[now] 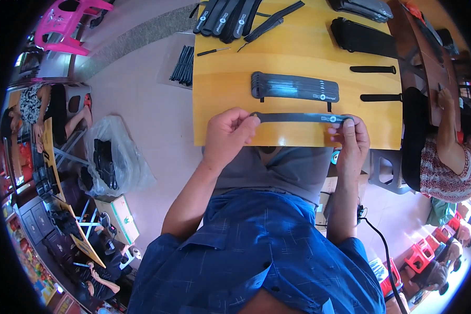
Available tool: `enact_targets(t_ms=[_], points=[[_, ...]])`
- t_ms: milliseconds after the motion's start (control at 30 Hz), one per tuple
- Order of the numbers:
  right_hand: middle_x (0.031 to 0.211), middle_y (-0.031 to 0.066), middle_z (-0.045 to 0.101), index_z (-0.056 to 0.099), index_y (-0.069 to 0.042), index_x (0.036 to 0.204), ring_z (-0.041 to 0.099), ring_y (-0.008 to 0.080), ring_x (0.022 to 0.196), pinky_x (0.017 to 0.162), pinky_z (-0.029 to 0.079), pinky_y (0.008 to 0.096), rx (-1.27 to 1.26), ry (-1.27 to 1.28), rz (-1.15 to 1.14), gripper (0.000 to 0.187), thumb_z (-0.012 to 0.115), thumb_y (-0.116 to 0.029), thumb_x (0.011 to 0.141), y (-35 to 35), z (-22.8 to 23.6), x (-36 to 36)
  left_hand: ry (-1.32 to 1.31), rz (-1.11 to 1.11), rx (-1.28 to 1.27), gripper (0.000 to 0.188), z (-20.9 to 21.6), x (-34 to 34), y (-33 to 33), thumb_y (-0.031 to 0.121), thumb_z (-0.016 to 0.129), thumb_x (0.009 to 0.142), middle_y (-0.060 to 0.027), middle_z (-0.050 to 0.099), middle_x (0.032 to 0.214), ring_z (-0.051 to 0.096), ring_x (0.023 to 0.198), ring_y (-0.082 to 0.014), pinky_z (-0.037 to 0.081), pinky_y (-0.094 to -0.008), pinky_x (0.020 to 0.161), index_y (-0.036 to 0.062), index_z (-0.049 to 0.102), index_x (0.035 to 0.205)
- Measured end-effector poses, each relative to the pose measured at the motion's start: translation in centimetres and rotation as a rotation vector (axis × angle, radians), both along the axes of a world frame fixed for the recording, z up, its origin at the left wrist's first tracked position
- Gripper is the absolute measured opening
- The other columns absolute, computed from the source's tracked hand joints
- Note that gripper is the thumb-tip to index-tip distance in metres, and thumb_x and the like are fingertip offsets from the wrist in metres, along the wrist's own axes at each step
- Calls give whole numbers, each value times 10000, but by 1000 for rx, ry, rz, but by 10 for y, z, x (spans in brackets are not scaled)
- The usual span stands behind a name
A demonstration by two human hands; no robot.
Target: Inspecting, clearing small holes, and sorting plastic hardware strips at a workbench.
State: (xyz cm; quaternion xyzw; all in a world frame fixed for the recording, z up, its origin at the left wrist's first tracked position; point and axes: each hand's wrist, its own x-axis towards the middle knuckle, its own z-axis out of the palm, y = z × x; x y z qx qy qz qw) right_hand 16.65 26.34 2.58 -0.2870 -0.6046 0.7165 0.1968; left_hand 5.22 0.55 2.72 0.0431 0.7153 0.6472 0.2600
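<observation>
A dark grey strap (293,118) with a pale printed mark is stretched between my two hands over the near edge of the yellow table (298,49). My left hand (227,133) pinches one end between thumb and fingers. At the other end my right hand (350,137) grips the strap near its print, thumb on top. Just beyond it lies a neat, overlapped stack of similar straps (295,87), with two short black tabs poking out underneath. Two single black straps (372,69) lie apart at the table's right side.
At the far left of the table are bundled straps (227,18) and a thin pointed tool (213,51). Black bundles (363,35) lie far right. On the floor stand a clear plastic bag (112,157) and a carton (121,220). A co-worker (450,162) sits at the right.
</observation>
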Motion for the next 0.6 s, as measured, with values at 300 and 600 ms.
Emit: enact_targets(t_ms=[300,600], points=[[821,1,652,663,-33,1005,568,64,718,667,456,208,103,-112,142,161,653,-184,1061,33,-10,-22,157,-13,-227,108,0,-30,12,87,696,969,-44,670,678,603,593,-82,473,-248,567,-14,710,933],[815,-2,632,660,-32,1016,521,52,692,616,408,197,65,-182,190,149,641,-171,1067,44,-9,-30,342,-30,-417,147,-1,-40,28,113,688,973,-110,579,616,529,520,-189,423,-317,528,3,671,877]])
